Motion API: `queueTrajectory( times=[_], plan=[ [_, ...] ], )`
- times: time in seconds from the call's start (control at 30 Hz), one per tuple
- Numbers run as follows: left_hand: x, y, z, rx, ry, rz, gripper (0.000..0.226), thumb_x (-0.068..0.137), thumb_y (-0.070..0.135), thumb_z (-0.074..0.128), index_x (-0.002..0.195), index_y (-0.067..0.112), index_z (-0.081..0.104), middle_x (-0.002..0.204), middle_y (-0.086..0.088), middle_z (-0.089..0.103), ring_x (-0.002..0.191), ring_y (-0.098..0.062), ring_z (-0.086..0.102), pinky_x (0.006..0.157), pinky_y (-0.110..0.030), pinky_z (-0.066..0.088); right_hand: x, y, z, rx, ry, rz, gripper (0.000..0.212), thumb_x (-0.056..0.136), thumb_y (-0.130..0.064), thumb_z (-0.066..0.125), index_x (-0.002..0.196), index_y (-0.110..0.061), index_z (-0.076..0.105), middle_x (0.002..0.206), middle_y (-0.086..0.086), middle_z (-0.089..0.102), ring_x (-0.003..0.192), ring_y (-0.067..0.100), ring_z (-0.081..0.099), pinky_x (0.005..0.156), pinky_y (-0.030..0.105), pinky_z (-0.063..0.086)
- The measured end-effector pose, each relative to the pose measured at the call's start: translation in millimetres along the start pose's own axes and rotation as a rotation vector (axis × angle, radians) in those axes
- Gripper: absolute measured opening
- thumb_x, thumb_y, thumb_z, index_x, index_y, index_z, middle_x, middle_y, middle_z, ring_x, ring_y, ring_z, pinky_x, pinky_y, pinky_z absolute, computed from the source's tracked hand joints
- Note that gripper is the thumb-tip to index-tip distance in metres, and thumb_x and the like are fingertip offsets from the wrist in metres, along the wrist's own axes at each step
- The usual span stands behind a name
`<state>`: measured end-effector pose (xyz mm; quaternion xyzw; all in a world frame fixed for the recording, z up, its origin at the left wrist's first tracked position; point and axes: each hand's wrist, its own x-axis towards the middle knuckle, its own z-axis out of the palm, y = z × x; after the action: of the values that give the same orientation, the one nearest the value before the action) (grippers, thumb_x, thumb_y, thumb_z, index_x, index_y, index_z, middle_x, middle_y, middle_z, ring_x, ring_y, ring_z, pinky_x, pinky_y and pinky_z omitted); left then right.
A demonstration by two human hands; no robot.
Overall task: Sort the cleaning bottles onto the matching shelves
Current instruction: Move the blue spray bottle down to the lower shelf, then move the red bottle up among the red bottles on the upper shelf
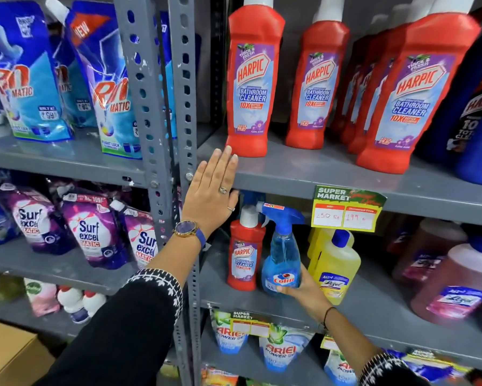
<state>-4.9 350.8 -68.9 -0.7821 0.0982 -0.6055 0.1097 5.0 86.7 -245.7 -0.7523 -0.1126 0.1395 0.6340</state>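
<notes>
My right hand (299, 288) grips the base of a blue Colin spray bottle (281, 254) on the middle shelf (373, 310). Just left of the spray bottle stands a small red Harpic bottle (244, 254), upright. To its right are yellow Lizol bottles (336, 263). My left hand (210, 190) is flat and open, fingers together, resting against the front edge of the upper shelf (304, 174). Several large red Harpic bathroom cleaner bottles (252, 79) stand on that upper shelf.
A grey slotted upright post (178, 107) divides the racks. Rin pouches (25, 79) and Surf Excel pouches (92, 229) fill the left rack. Pink Lizol bottles (451, 280) sit at right, Ariel pouches (281, 349) below. A price tag (345, 210) hangs from the upper shelf. A cardboard box (8, 355) is at bottom left.
</notes>
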Motion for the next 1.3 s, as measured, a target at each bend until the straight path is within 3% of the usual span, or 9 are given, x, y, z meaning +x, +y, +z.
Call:
queueTrajectory(
  times=[0.07,0.2,0.33,0.47,0.7,0.97,1.13,1.2,1.3],
  plan=[
    [0,0,0,-0.005,0.008,0.0,0.086,0.088,0.026,0.045,0.152,0.01,-0.01,0.148,-0.013,0.024,0.147,-0.017,-0.008,0.12,-0.034,0.001,8,4,3,0.038,0.01,-0.002,0.075,0.066,-0.002,0.08,0.127,-0.027,0.043,0.118,0.001,0.064,0.1,0.012,0.065,0.078,0.022,0.054],
    [0,-1,0,-0.02,0.021,-0.004,0.086,0.088,0.025,0.047,0.152,0.011,-0.009,0.148,-0.014,0.024,0.147,-0.017,-0.007,0.12,-0.035,0.004,17,13,8,0.101,0.053,-0.001,0.09,0.048,-0.031,0.091,0.125,-0.026,0.045,0.115,0.002,0.064,0.102,0.017,0.064,0.079,0.025,0.055],
    [-1,-1,0,-0.019,0.019,0.0,0.087,0.088,0.025,0.048,0.152,0.011,-0.01,0.148,-0.013,0.024,0.147,-0.017,-0.007,0.12,-0.035,0.003,28,23,8,0.15,0.072,0.028,0.085,0.059,-0.008,0.084,0.131,-0.015,0.04,0.112,0.004,0.063,0.1,0.02,0.062,0.074,0.022,0.056],
    [-1,-1,-1,-0.021,0.014,0.003,0.087,0.089,0.025,0.047,0.151,0.011,-0.011,0.148,-0.013,0.024,0.147,-0.017,-0.008,0.12,-0.034,0.002,34,28,8,0.186,0.091,0.077,0.11,0.03,-0.042,0.094,0.125,-0.013,0.045,0.108,0.006,0.064,0.095,0.019,0.063,0.068,0.021,0.056],
    [0,0,-1,-0.031,0.016,0.003,0.084,0.09,0.025,0.045,0.151,0.011,-0.012,0.151,-0.012,0.019,0.146,-0.016,-0.009,0.12,-0.034,0.002,48,33,0,0.208,0.064,0.118,0.112,0.017,-0.048,0.094,0.113,-0.013,0.05,0.106,0.01,0.064,0.094,0.023,0.061,0.07,0.021,0.057],
    [0,0,-1,-0.031,0.014,-0.001,0.085,0.09,0.024,0.045,0.151,0.011,-0.013,0.148,-0.012,0.024,0.146,-0.016,-0.01,0.12,-0.034,0.002,40,26,5,0.19,0.131,0.111,0.126,0.02,-0.051,0.093,0.128,-0.011,0.041,0.117,0.013,0.059,0.107,0.028,0.058,0.073,0.02,0.057],
    [0,0,-2,-0.027,0.019,0.002,0.086,0.09,0.024,0.046,0.151,0.011,-0.013,0.147,-0.012,0.024,0.146,-0.016,-0.009,0.12,-0.034,0.003,4,30,32,0.278,0.39,-0.008,0.085,0.067,0.007,0.076,0.137,-0.014,0.034,0.137,0.008,0.046,0.122,0.019,0.048,0.094,0.027,0.051],
    [0,0,-2,-0.024,0.024,0.004,0.086,0.089,0.023,0.046,0.151,0.011,-0.013,0.147,-0.012,0.024,0.146,-0.016,-0.01,0.12,-0.034,0.002,-14,27,59,0.327,0.5,-0.015,0.076,0.07,0.01,0.073,0.132,-0.014,0.039,0.136,0.006,0.046,0.127,0.017,0.043,0.103,0.034,0.042],
    [0,0,-2,-0.028,0.021,0.007,0.085,0.09,0.022,0.045,0.151,0.01,-0.013,0.148,-0.012,0.023,0.147,-0.018,-0.008,0.12,-0.034,0.003,-23,15,92,0.246,0.641,-0.064,0.063,0.069,0.0,0.079,0.121,-0.013,0.046,0.123,0.007,0.052,0.12,0.02,0.049,0.1,0.026,0.039]
  ],
)
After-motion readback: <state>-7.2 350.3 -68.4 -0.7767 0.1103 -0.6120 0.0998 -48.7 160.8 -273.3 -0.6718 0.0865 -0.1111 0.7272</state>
